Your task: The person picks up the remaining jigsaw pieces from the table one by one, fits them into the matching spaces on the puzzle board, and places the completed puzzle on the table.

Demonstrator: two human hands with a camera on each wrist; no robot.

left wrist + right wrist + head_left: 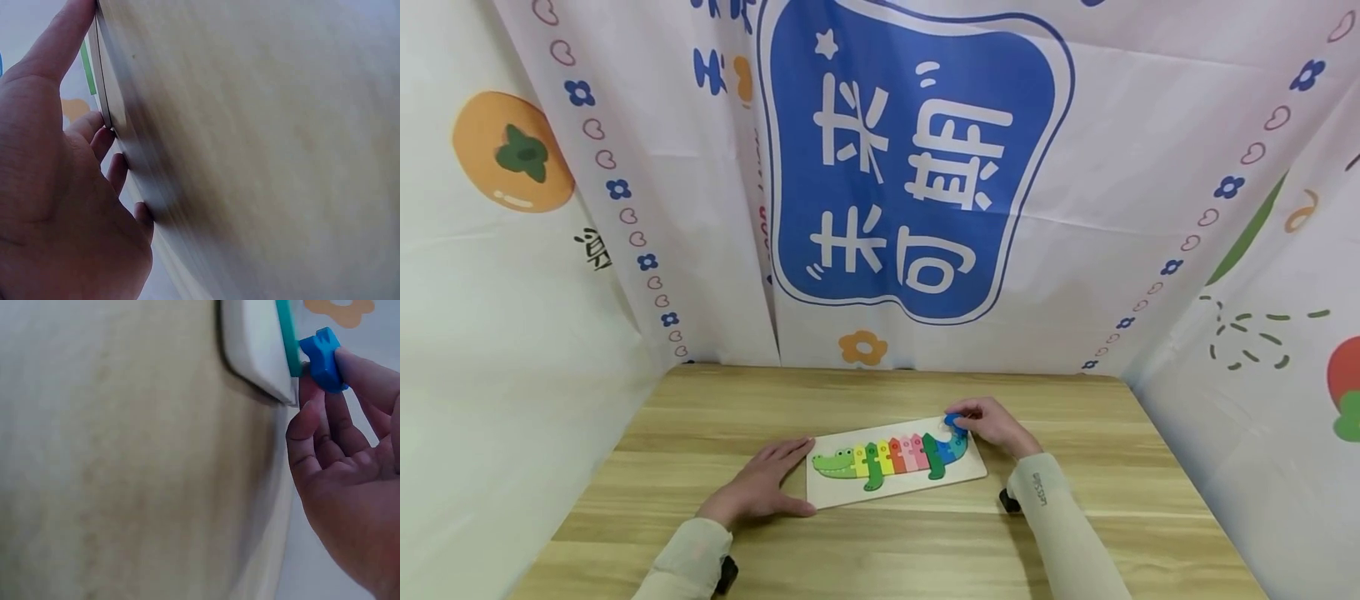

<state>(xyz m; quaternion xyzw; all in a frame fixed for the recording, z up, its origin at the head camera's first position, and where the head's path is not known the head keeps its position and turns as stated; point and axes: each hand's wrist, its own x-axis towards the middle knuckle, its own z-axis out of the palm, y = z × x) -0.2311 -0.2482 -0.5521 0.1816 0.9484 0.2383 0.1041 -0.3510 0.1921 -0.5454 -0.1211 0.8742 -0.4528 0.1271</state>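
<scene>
A wooden crocodile puzzle board (891, 498) lies on the table, its coloured pieces running from a green head (835, 465) at the left to a blue tail (951, 448) at the right. My left hand (762, 485) rests at the board's left end, thumb and fingers spread along its edge, as the left wrist view also shows. Between thumb and fingers my right hand (992, 423) pinches a blue puzzle piece (324, 361) over the board's upper right corner. In the right wrist view this piece appears tilted and raised above the board.
The wood-grain table (880, 550) reaches back to a printed cloth (880, 342) with a large blue panel. Similar cloth walls (512, 317) stand to the left and right. Both wrists carry a small dark device (727, 575).
</scene>
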